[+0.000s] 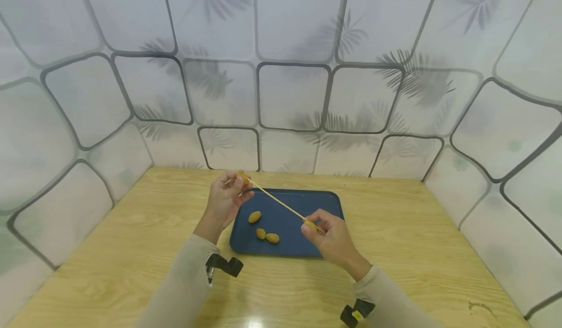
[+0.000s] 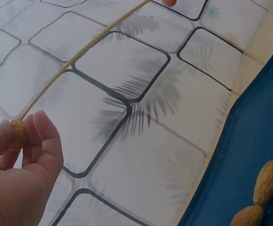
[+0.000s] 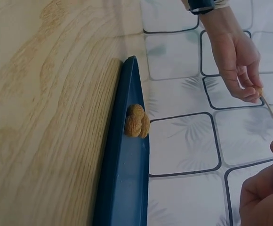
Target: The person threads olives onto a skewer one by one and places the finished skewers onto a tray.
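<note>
A thin wooden skewer [image 1: 278, 201] slants between my two hands above the tray. My left hand [image 1: 223, 200] pinches a wrinkled yellow-brown oval fruit [image 2: 18, 135], date-like, at the skewer's upper left end. Whether the tip has entered this fruit cannot be told. Lower and to the right, my right hand [image 1: 333, 240] grips a second such fruit [image 1: 310, 225] between thumb and fingers; the skewer runs through it, with a short end showing beyond. Three loose fruits [image 1: 254, 217] lie on the left part of the blue tray [image 1: 291, 242], two of them touching.
The tray rests on a light wood-grain table [image 1: 175, 206]. Pale patterned panels [image 1: 293, 96] close in the back and both sides. A black strap device [image 1: 225, 264] sits on the left wrist, and another [image 1: 357, 313] on the right.
</note>
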